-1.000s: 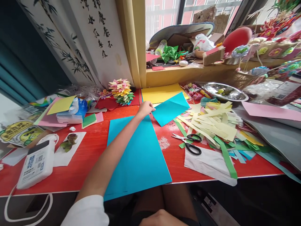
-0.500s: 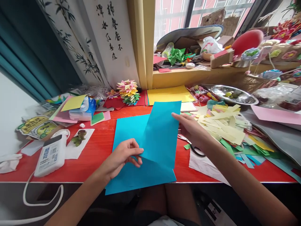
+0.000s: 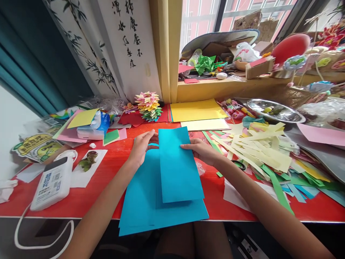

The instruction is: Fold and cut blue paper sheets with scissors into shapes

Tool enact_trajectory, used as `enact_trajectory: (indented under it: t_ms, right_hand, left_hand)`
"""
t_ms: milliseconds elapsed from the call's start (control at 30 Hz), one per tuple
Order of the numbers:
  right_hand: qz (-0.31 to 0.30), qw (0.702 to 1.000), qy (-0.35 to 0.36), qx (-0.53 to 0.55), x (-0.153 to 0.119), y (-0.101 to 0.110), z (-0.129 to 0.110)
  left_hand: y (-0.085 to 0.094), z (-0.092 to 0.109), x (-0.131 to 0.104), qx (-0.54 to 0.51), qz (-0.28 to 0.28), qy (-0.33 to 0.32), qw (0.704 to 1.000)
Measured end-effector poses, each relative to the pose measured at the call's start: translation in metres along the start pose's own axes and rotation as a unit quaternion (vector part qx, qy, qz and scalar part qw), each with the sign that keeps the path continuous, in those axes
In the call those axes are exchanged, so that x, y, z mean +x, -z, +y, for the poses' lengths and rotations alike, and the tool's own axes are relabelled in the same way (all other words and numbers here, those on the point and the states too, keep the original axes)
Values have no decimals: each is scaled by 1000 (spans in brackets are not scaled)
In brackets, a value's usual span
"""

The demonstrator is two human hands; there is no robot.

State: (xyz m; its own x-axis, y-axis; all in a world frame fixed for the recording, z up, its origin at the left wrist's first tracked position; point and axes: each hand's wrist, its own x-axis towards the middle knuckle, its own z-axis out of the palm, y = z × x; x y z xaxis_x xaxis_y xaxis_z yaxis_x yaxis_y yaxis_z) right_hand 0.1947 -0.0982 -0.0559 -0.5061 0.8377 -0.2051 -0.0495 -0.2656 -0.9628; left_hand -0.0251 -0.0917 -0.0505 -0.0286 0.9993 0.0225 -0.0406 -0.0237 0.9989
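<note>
A folded blue sheet [image 3: 179, 169] is raised above larger blue sheets [image 3: 140, 190] lying on the red table. My right hand [image 3: 202, 149] pinches its right edge, thumb on the front face and the other fingers partly behind. At the sheet's upper left is my left hand [image 3: 144, 145], its fingers curved and apart, with some fingertips close to the paper edge; no grip on the sheet shows. Right of the sheets, scissors [image 3: 238, 165] show only a black handle, partly covered by my right forearm.
Cut paper strips [image 3: 264, 147] are heaped at the right, near a metal bowl [image 3: 276, 110]. A colourful folded-paper stack [image 3: 148, 106] and yellow paper [image 3: 198, 110] lie at the back. A white power bank [image 3: 52, 183] rests at the left.
The folded sheet has turned more upright and moved left and slightly down. My left hand has risen from its lower left corner to its upper left side. My right hand has shifted left and down.
</note>
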Motion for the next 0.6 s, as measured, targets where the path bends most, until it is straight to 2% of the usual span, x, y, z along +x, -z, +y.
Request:
enact_trajectory:
  t_ms: [100,200,233,300,367,400,433,533,600]
  right_hand:
    - [-8,1000,0,-12,-2,-1,3]
    - [-34,997,3,-72,-2,2,1]
    - [-19,995,18,-101,-1,4,-3]
    - [57,980,75,-176,2,9,-14]
    - [152,938,149,-273,9,10,-30]
    - [168,912,177,-329,13,8,-39]
    - [165,889,198,-379,18,4,-48]
    - [61,846,227,-479,38,-17,-66]
    - [27,810,219,-543,53,-34,-68]
  left_hand:
    - [-4,0,-9,6,-1,-3,1000]
    - [-4,-1,-10,11,3,-8,1000]
    - [-3,-2,-9,10,3,-10,1000]
    - [-2,-5,-7,9,1,-12,1000]
    - [-1,-9,-5,9,-4,-13,1000]
    - [-1,-11,-4,8,-6,-15,1000]
    - [-1,-13,-3,7,-7,-19,1000]
    - [-2,-16,-2,0,-2,-39,999]
    - [-2,-16,-3,-2,4,-54,999]
